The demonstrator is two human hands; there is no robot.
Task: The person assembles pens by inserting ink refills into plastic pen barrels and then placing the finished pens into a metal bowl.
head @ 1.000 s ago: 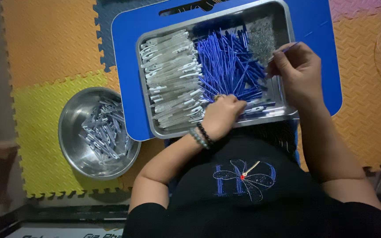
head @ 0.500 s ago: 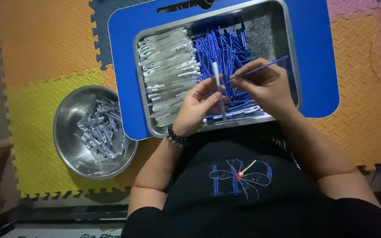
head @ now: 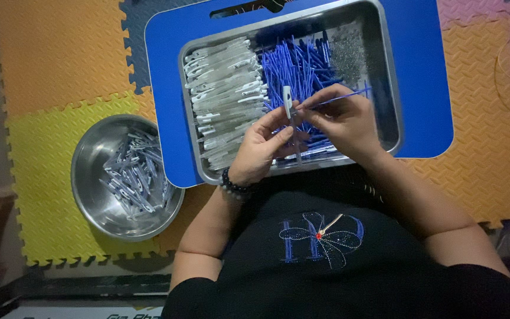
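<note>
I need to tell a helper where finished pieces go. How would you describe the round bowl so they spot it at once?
Start at the blue board carrying the rectangular metal tray. Left of it, on the yellow floor mat, sits the round steel bowl. It alone is round, and holds a small heap of pale pieces.

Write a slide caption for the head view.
Left hand holds clear pen barrel; right hand holds blue refill over tray.

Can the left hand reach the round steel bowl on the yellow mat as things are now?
Probably yes, but not freely: the left hand holds a clear pen barrel over the tray. The round steel bowl lies open on that side, with nothing between.
</note>
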